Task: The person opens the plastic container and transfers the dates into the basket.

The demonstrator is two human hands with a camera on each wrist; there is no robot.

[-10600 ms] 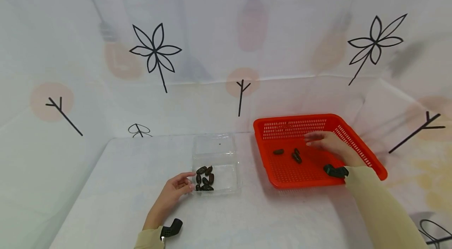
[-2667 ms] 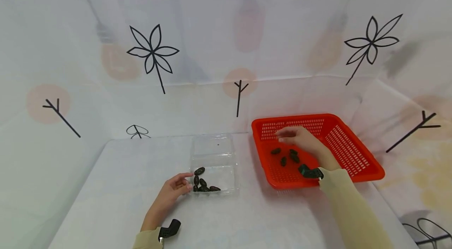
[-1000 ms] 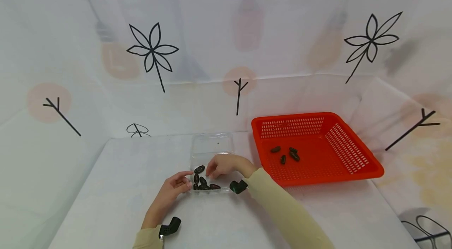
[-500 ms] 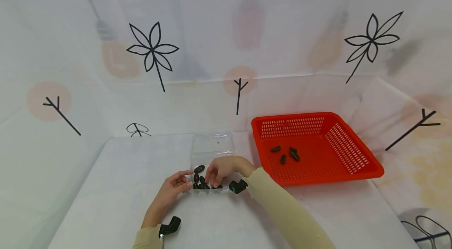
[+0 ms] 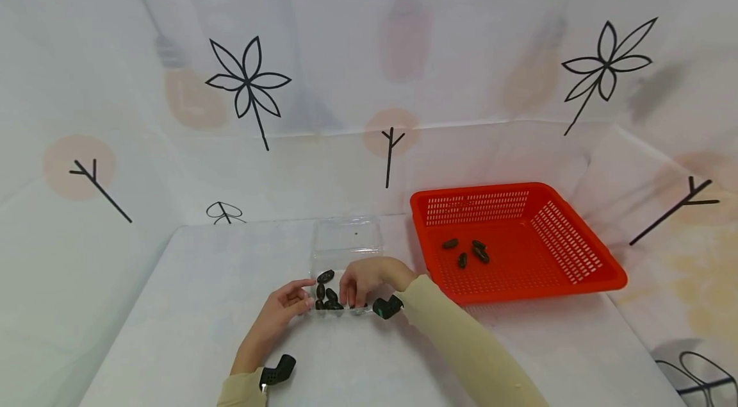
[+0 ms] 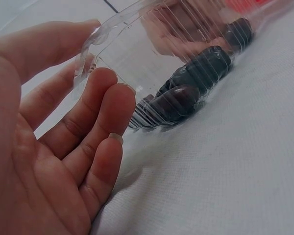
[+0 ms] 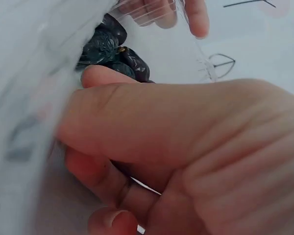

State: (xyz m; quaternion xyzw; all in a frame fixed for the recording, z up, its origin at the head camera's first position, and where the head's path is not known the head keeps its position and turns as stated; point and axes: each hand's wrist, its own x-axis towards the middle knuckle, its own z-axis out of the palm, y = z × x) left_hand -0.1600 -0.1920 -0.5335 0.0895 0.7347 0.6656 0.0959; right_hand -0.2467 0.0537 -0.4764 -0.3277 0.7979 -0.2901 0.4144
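Observation:
A clear plastic clamshell box (image 5: 347,237) stands on the cloth with its lid folded back. Several dark brown dates (image 5: 326,276) lie along its left and front sides. My left hand (image 5: 282,307) rests its loosely bent fingertips against the box's left side and rim; the left wrist view shows the fingers (image 6: 105,112) at the clear wall. My right hand (image 5: 369,275) reaches down into the box, thumb and fingers around a date at the front right. That date is mostly hidden; in the right wrist view the blurred box wall covers the fingertips.
To the right stands a red perforated basket (image 5: 519,298). Several more dates (image 5: 480,254) lie on its floor toward the left. White cloth (image 5: 230,272) covers the table, and a printed white sheet (image 5: 346,61) hangs behind it.
My right hand has come from over the basket into the box, then shifted slightly right and lower with the front-right date. More dates lie in the basket than earlier. My left hand has stayed put.

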